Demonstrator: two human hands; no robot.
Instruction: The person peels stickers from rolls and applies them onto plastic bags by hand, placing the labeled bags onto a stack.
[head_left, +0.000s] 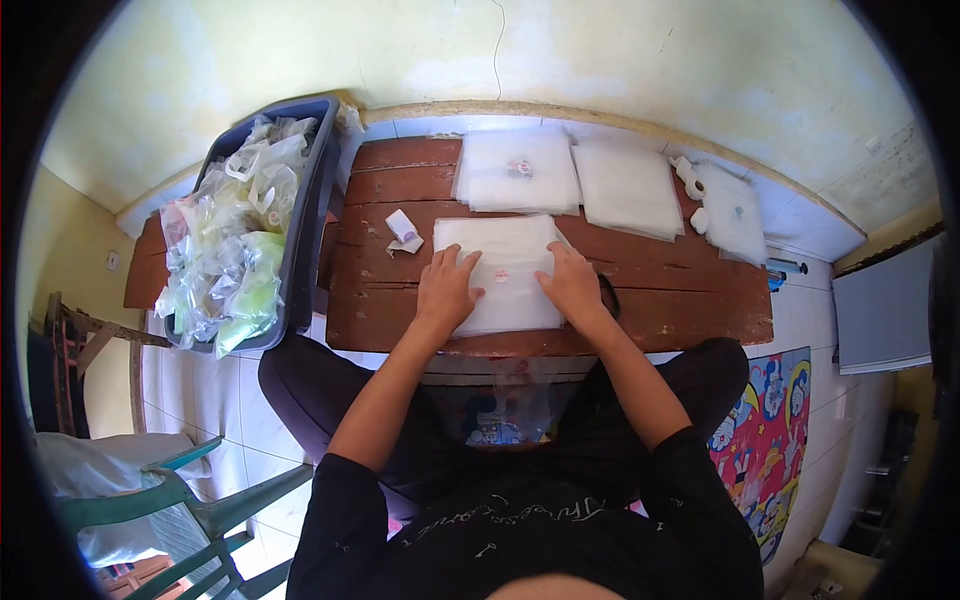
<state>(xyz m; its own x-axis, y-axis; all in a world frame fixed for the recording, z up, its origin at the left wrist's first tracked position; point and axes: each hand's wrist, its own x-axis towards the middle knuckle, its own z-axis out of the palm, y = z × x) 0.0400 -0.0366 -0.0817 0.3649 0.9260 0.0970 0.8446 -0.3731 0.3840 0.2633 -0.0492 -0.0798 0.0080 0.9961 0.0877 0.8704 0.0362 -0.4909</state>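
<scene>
In front of me a stack of whitish, translucent plastic sheets or bags (510, 312) lies flat on the brown wooden table (680, 290). A small round reddish label or print (501, 276) shows near its middle. My left hand (448, 288) rests on the stack's left edge, fingers apart. On the right edge lies my right hand (577, 285), its fingers spread too. Neither hand grips anything that I can see. Beyond my left hand sits a small white and purple packet (402, 230). A dark curved object (608, 294) is partly hidden behind my right hand.
More plastic stacks (515, 185) (628, 190) (735, 222) lie along the table's back, with small white rolls (690, 178) between them. Left stands a dark crate (322, 135) heaped with plastic bags. A green chair (205, 510) is lower left; a colourful mat (775, 430) lies right.
</scene>
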